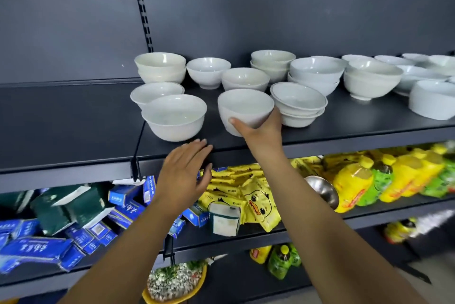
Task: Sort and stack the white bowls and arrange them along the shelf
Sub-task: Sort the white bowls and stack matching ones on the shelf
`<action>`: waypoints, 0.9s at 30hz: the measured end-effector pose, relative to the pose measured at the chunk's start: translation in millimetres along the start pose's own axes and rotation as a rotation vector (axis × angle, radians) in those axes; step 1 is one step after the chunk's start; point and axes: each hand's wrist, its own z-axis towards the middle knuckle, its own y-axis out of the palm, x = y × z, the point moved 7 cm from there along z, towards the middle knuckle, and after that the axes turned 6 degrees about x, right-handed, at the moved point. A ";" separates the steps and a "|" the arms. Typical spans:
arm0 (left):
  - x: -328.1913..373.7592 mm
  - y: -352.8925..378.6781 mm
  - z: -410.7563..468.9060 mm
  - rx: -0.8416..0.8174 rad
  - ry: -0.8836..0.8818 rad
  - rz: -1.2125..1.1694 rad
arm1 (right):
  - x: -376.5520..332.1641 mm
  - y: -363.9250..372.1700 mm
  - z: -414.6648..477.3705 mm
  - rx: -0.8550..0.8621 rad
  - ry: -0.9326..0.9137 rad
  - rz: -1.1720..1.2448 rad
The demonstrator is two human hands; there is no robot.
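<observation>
Many white bowls stand on the dark shelf point(73, 116), some single, some in short stacks. My right hand point(261, 131) grips one white bowl point(243, 106) near the shelf's front edge, thumb on its near wall, fingers behind it. The bowl is tilted a little toward me. To its left stands a large single bowl point(174, 116). To its right is a stack of shallow bowls point(299, 101). My left hand point(183, 173) hovers just below the shelf's front edge with fingers straight, holding nothing.
More bowl stacks point(317, 74) line the back and right of the shelf. The left part of the shelf holds no bowls. Below are blue boxes point(37, 247), yellow snack packs point(258, 195) and yellow and green bottles point(369, 180).
</observation>
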 end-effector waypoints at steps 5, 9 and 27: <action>1.3 0.0 -1.5 0.021 0.040 0.003 | -0.5 3.1 2.0 0.049 -0.014 -0.003; 2.2 -0.6 -2.4 0.014 0.037 -0.012 | 1.4 -2.6 -0.5 0.056 0.001 -0.035; 81.3 11.6 40.7 -0.313 -0.552 -1.323 | -1.4 -98.1 -59.4 -0.251 0.065 0.260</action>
